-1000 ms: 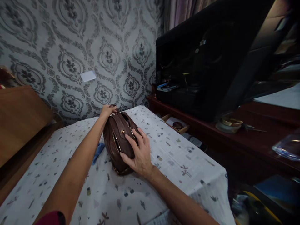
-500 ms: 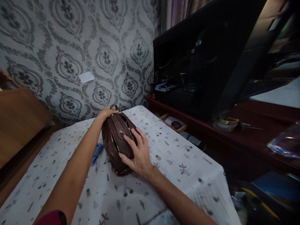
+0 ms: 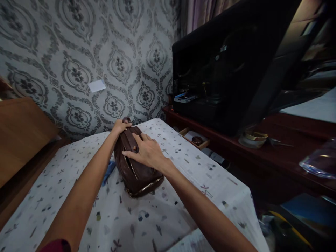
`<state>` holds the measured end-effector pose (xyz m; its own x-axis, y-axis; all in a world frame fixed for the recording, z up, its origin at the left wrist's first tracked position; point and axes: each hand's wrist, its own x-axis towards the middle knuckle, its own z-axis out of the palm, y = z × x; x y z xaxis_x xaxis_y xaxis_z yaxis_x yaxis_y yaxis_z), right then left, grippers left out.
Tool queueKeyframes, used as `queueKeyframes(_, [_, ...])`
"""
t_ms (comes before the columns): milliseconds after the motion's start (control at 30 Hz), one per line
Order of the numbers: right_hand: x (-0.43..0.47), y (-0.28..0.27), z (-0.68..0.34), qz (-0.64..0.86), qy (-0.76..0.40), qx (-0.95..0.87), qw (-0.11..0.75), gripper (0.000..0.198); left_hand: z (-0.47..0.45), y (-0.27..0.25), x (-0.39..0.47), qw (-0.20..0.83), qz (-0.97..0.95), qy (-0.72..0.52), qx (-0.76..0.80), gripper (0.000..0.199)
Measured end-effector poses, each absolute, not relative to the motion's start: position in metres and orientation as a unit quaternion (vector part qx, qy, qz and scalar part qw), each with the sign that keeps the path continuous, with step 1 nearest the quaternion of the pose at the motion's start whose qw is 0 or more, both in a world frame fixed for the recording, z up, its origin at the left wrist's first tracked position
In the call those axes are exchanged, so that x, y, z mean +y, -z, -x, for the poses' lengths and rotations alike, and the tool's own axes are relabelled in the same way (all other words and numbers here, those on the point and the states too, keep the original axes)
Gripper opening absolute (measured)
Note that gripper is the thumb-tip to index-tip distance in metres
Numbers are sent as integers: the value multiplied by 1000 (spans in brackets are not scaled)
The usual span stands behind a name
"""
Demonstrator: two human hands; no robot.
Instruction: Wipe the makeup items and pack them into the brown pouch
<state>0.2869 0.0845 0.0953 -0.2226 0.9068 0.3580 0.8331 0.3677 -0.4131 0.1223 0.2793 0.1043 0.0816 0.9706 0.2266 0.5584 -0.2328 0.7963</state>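
A dark brown leather bag with gold zips and a small gold clasp lies on the patterned cloth. My left hand is closed on its far end, beside the top handle loop. Across the upper face of the bag rests my right hand, its fingers spread and its thumb by the left zip. That left zip is partly open. The near-end zip shows along the bottom edge. My right hand hides the bag's right side.
A white printed cloth covers the table. Blue fabric lies left of the bag. On the right stand a large black screen, an open drawer and a tape roll. The patterned wall rises behind.
My right hand has slid up and across the bag toward its far end. The bag's near right corner has swung out to the right, showing its near-end zip. My left hand stays put.
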Motion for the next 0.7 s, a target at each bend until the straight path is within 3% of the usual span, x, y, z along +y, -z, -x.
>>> queueKeyframes(233, [81,-88,-284,548,-13,-792,269,82,-122,-105,278,264,-683,-391,557,31])
queueKeyframes(700, [82,-92,-283,554,-17,-803,217,77,-123,-106,256,285,-705,-421,494,35])
